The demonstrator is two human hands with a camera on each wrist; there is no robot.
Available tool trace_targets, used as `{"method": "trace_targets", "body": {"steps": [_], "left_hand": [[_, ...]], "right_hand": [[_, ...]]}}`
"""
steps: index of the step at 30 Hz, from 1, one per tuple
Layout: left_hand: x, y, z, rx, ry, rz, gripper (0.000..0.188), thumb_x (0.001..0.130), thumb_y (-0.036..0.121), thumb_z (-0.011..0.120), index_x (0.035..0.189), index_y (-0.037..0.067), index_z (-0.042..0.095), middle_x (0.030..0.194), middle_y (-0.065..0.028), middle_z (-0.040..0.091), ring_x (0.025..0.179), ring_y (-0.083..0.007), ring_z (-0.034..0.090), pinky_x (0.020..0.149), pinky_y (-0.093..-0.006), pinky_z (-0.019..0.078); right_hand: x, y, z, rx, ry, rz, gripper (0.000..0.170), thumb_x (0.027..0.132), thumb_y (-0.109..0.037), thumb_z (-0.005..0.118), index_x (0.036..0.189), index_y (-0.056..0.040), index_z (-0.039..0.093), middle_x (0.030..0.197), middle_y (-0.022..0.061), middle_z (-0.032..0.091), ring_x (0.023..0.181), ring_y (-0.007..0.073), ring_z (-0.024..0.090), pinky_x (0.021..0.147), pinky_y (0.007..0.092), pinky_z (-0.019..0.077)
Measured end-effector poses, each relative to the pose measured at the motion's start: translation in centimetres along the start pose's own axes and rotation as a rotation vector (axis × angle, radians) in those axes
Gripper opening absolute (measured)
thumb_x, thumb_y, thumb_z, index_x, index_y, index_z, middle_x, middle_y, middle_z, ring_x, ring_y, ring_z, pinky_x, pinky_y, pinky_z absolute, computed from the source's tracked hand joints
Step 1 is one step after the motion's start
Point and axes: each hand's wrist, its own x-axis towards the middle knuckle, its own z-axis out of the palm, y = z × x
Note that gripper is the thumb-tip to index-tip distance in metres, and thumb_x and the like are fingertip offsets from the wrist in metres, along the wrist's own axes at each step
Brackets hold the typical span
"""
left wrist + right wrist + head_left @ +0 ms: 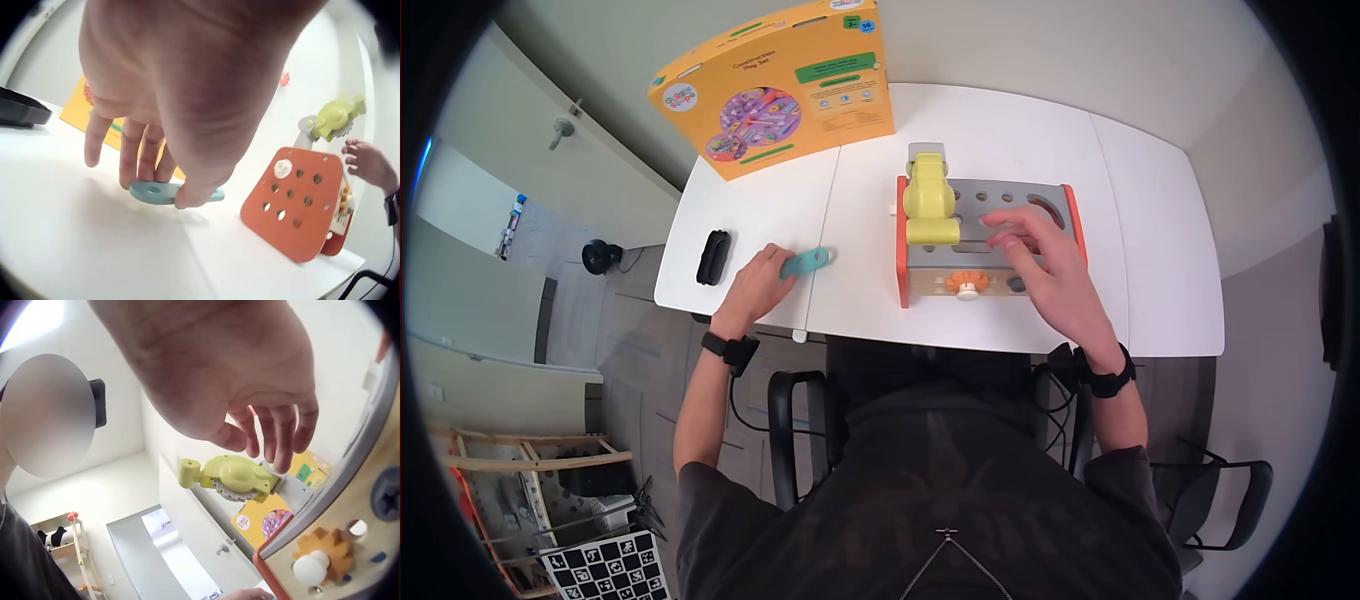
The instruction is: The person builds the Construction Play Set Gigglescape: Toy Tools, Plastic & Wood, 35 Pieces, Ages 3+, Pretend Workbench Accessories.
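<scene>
My left hand (757, 288) pinches a flat teal strip with a hole (805, 263) between thumb and fingers, low over the white table. In the left wrist view the thumb lies along the near edge of the strip (156, 192). My right hand (1050, 268) hovers over the grey top of a toy workbench (990, 258), fingers loosely bent and holding nothing. To the left of that hand, a yellow-green toy saw (930, 198) with a grey toothed blade sits at the bench's left side. An orange gear (325, 550) with a white knob (311, 569) is on the bench's front panel.
A yellow play-set box (770, 95) stands at the back left of the white table (860, 300). A black tray-like object (713, 257) lies near the left edge. The bench has red-orange side panels (287, 219) with holes. A chair armrest (795, 440) is below the table's front edge.
</scene>
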Motion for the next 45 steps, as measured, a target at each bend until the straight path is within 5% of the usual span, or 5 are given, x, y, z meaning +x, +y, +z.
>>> {"method": "trace_targets", "body": {"steps": [13, 16, 25, 37, 45], "left_hand": [[2.3, 15.8, -6.3, -0.420, -0.009, 0.433, 0.040, 0.098, 0.012, 0.074, 0.136, 0.003, 0.068, 0.126, -0.0122, 0.060, 0.118, -0.0317, 0.063, 0.105, -0.0417, 0.0541], [3.4, 16.0, -5.6, -0.310, 0.012, 0.544, 0.041, 0.099, 0.012, 0.073, 0.137, 0.000, 0.067, 0.128, -0.0129, 0.060, 0.124, -0.0329, 0.059, 0.110, -0.0431, 0.0509], [3.6, 17.0, -5.4, -0.388, 0.019, 0.474, 0.044, 0.098, 0.013, 0.076, 0.139, 0.001, 0.063, 0.133, -0.0159, 0.065, 0.128, -0.0355, 0.056, 0.114, -0.0447, 0.0479], [1.0, 19.2, -7.8, -0.441, 0.489, 0.671, 0.042, 0.089, 0.005, 0.083, 0.129, 0.005, 0.071, 0.102, -0.0111, 0.068, 0.085, -0.0254, 0.069, 0.076, -0.0365, 0.0566], [1.0, 19.3, -7.1, -0.414, 0.563, 0.706, 0.039, 0.086, 0.005, 0.088, 0.122, 0.006, 0.076, 0.096, -0.0097, 0.068, 0.077, -0.0227, 0.068, 0.065, -0.0341, 0.0554]], "right_hand": [[-0.5, -2.6, -0.1, 0.131, 0.032, -0.027, 0.021, 0.113, -0.015, 0.054, 0.123, -0.0018, 0.067, 0.099, 0.0036, 0.068, 0.094, 0.0108, 0.066, 0.087, 0.0323, 0.0539], [0.0, -2.1, 0.3, 0.105, 0.036, -0.023, 0.021, 0.111, -0.015, 0.058, 0.125, -0.0008, 0.066, 0.096, 0.0051, 0.068, 0.090, 0.0151, 0.068, 0.086, 0.0338, 0.0548], [1.3, 3.2, 2.6, -0.512, -0.069, -0.290, 0.043, 0.101, -0.027, 0.076, 0.135, -0.0031, 0.066, 0.137, 0.0138, 0.060, 0.129, 0.0354, 0.056, 0.110, 0.0469, 0.0459], [1.7, 4.1, 2.4, -0.454, -0.069, -0.318, 0.039, 0.099, -0.023, 0.078, 0.131, -0.0047, 0.067, 0.137, 0.0131, 0.062, 0.130, 0.0356, 0.056, 0.112, 0.0469, 0.0448], [1.7, 4.4, 2.6, -0.419, -0.032, -0.289, 0.038, 0.098, -0.027, 0.079, 0.128, -0.0049, 0.069, 0.133, 0.0111, 0.065, 0.127, 0.0336, 0.057, 0.110, 0.0461, 0.0449]]}}
